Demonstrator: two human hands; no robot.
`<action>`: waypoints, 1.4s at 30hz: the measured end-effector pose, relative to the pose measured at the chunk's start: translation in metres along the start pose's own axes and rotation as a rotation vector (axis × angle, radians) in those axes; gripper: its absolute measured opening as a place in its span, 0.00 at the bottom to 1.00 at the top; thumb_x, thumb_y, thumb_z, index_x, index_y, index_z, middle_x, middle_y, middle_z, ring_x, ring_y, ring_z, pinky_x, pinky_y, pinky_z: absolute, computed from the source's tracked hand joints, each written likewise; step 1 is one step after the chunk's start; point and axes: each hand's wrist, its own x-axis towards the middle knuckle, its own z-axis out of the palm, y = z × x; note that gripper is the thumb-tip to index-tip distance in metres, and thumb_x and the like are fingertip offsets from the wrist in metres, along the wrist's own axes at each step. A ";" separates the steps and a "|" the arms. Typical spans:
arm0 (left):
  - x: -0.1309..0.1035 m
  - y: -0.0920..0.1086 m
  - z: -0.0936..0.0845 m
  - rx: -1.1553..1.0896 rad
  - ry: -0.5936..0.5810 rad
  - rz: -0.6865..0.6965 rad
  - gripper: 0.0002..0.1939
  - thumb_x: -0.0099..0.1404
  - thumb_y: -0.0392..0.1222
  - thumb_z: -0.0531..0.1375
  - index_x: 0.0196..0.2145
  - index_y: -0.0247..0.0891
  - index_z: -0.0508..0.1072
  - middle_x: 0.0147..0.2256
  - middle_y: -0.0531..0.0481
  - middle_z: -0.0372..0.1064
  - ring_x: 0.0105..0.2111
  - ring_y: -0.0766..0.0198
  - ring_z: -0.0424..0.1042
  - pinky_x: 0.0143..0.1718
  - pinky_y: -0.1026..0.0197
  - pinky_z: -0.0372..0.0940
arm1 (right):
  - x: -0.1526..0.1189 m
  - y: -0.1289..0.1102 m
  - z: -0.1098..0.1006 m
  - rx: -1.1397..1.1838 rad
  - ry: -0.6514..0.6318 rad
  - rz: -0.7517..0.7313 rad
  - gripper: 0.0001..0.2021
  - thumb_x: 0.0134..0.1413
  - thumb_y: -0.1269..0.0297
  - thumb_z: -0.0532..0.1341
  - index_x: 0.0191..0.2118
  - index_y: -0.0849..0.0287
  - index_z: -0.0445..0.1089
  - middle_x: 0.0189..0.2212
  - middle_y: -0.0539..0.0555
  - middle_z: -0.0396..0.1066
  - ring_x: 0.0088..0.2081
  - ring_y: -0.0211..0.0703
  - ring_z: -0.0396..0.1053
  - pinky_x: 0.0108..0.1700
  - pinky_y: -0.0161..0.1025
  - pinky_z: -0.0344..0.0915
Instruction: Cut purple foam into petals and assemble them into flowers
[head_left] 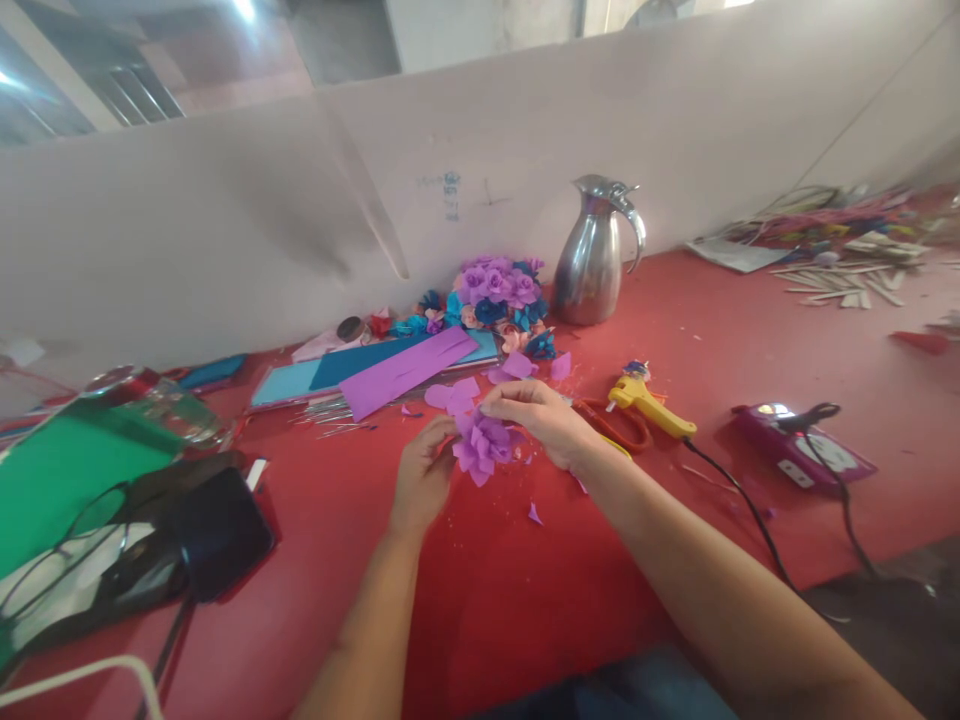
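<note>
In the head view, a person's left hand [424, 475] grips a purple paper flower [482, 447] at nine o'clock while the right hand [544, 415] pinches its twelve o'clock edge, above a red table [510, 620]. Light, steady support, with fingertips working one petal at a time, should best keep the layers uncrushed

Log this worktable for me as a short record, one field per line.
Surface: red table
Left hand: holds purple paper flower by its side
Right hand: fingers at its upper petals
Beyond the hands: purple paper sheet, cluster of paper roses, metal jug
Right of the hands: yellow glue gun, cord attached
</note>
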 end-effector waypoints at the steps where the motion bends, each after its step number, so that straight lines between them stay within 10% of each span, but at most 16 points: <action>1: 0.000 0.000 0.000 -0.016 -0.007 -0.013 0.09 0.55 0.32 0.58 0.31 0.41 0.77 0.35 0.51 0.73 0.35 0.62 0.70 0.40 0.61 0.63 | 0.000 -0.001 0.000 -0.003 -0.004 0.003 0.09 0.42 0.59 0.64 0.23 0.60 0.72 0.20 0.47 0.68 0.23 0.34 0.62 0.30 0.35 0.58; 8: -0.001 -0.001 -0.004 -0.038 -0.013 -0.052 0.04 0.54 0.35 0.60 0.28 0.39 0.76 0.32 0.50 0.72 0.33 0.62 0.68 0.38 0.60 0.64 | -0.002 -0.003 0.004 0.012 -0.012 -0.010 0.09 0.43 0.59 0.63 0.22 0.60 0.72 0.20 0.48 0.69 0.24 0.34 0.62 0.32 0.35 0.57; 21: -0.001 -0.012 0.007 -0.349 0.374 -0.194 0.06 0.49 0.35 0.62 0.27 0.40 0.77 0.28 0.54 0.71 0.32 0.65 0.68 0.42 0.60 0.62 | 0.006 0.022 0.013 0.003 0.160 0.119 0.07 0.41 0.61 0.62 0.25 0.59 0.72 0.21 0.50 0.70 0.25 0.36 0.64 0.29 0.35 0.55; 28: -0.003 -0.011 0.015 -0.345 0.372 -0.182 0.08 0.51 0.36 0.64 0.31 0.42 0.79 0.38 0.51 0.72 0.42 0.62 0.68 0.48 0.59 0.61 | 0.005 0.047 0.027 -0.049 0.010 -0.084 0.07 0.40 0.62 0.64 0.27 0.59 0.74 0.23 0.49 0.72 0.28 0.42 0.66 0.34 0.38 0.60; 42: -0.007 0.000 0.019 -0.251 0.286 -0.196 0.08 0.54 0.40 0.65 0.34 0.41 0.79 0.42 0.49 0.73 0.47 0.57 0.69 0.51 0.56 0.61 | 0.009 0.057 0.021 -0.268 0.120 -0.317 0.06 0.42 0.70 0.58 0.26 0.55 0.72 0.28 0.51 0.73 0.33 0.47 0.68 0.41 0.42 0.64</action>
